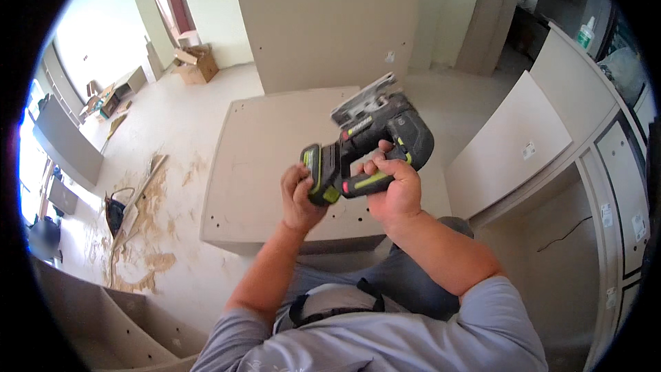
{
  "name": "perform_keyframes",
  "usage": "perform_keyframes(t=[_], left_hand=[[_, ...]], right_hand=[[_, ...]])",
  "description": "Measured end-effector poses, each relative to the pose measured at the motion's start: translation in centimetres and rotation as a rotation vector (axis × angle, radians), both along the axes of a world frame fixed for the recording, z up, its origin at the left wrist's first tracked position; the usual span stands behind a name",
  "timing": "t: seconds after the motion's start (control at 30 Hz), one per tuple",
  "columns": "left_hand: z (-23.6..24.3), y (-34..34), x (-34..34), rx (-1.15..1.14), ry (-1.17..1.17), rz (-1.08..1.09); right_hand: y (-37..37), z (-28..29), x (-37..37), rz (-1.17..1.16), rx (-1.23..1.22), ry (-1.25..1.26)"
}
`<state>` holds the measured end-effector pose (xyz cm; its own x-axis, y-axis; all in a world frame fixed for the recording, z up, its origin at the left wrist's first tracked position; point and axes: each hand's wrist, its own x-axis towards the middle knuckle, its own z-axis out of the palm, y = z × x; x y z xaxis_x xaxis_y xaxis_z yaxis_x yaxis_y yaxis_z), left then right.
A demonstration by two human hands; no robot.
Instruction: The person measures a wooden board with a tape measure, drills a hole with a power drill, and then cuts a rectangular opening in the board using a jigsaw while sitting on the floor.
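A black and lime-green cordless jigsaw (414,131) is held up in front of me, tilted, with its metal base plate (365,101) facing up and away. My right hand (398,189) wraps round the handle. My left hand (301,201) grips the battery pack (315,169) at the jigsaw's rear end. Whether the pack is fully seated, I cannot tell. Below the tool lies a pale grey cabinet box (265,158) with small dark holes along its near edge. No blade can be made out on the jigsaw.
A large upright panel (327,24) stands behind the box. On the right, a loose panel (513,151) leans against cabinets with a white bottle (586,33) on top. Sawdust (155,265) and offcuts litter the floor at left, with a cardboard carton (196,65) farther back. Open shelving (103,317) fills the lower left.
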<state>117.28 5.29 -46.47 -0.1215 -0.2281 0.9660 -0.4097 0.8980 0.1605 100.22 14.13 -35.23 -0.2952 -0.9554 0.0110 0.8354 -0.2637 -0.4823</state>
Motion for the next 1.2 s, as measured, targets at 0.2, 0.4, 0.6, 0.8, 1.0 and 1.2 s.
perform_keyframes(t=[0.2, 0.4, 0.6, 0.8, 1.0, 1.2], left_hand=[[2.3, -0.4, 1.5, 0.0, -0.27, -0.16], [-5.4, -4.4, 18.3, 0.646, -0.462, 0.366], [-12.5, -8.9, 37.8, 1.342, -0.381, 0.92], [-14.7, -10.3, 38.4, 1.519, -0.272, 0.728], [-12.3, -9.9, 37.5, 1.526, -0.258, 0.746], [-12.5, -9.7, 37.4, 1.53, -0.208, 0.752]], right_hand=[[-1.6, 1.7, -3.9, -0.01, 0.114, 0.144], [1.2, 2.4, -8.7, 0.24, 0.321, 1.095], [1.1, 2.8, -6.3, 0.465, 0.558, 1.593], [-0.5, 4.3, -5.3, 0.587, 0.609, 1.805], [-3.0, 3.7, -4.6, 0.785, 0.493, 1.973], [-4.5, 3.2, -2.8, 0.884, 0.471, 2.032]])
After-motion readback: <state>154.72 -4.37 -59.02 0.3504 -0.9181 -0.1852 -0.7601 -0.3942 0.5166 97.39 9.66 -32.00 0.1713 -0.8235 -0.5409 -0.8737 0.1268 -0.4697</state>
